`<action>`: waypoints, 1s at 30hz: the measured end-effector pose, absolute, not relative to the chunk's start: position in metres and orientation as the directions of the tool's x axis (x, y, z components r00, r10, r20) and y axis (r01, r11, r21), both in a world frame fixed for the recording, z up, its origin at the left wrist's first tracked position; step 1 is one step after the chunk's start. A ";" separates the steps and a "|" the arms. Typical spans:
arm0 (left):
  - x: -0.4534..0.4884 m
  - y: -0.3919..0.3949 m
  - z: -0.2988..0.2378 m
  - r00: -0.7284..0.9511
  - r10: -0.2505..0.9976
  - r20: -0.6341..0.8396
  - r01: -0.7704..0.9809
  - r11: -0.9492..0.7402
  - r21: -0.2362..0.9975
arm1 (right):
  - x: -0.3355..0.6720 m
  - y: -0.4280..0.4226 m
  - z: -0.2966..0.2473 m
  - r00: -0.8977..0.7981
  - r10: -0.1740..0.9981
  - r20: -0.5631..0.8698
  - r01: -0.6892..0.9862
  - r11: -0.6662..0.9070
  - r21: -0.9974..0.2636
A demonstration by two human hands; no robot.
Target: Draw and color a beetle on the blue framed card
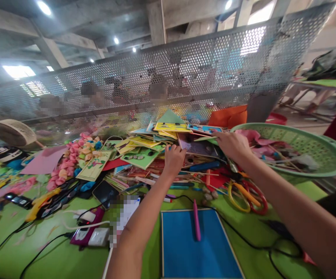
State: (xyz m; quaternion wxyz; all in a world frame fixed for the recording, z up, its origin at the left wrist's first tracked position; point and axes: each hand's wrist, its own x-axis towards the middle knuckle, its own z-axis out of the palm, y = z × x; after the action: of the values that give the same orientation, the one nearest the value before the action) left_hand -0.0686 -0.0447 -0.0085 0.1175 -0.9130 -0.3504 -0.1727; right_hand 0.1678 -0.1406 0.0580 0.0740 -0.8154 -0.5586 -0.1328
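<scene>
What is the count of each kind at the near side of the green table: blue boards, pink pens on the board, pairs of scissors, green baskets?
Blue board: 1
Pink pen lying on the board: 1
Pairs of scissors: 2, the yellow-handled scissors and the red-handled scissors
Green basket: 1
Total: 5

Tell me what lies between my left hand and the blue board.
In the head view, loose wooden sticks, a teal pen and a black cable lie on the green table between the left hand and the blue board.
</scene>
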 end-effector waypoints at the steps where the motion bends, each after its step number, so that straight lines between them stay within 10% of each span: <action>1: -0.071 -0.046 -0.010 0.697 0.598 0.397 0.679 -0.728 -0.095 | 0.169 -0.141 0.058 0.351 0.886 0.301 0.927 -0.375 0.022; 17: -0.089 -0.066 -0.034 0.689 0.625 0.367 0.696 -0.712 -0.092 | 0.140 -0.154 0.061 0.303 0.916 0.264 0.947 -0.321 0.026; 30: -0.129 -0.120 -0.003 0.584 0.714 0.387 0.700 -0.684 0.205 | 0.108 -0.235 0.062 -0.124 0.883 0.452 0.992 0.118 0.041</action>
State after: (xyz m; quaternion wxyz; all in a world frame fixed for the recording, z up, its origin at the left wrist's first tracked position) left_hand -0.1285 -0.1204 -0.0034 -0.0151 -0.8898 -0.3971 -0.2242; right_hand 0.1082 -0.2348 0.0619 0.1607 -0.6420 -0.7303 -0.1692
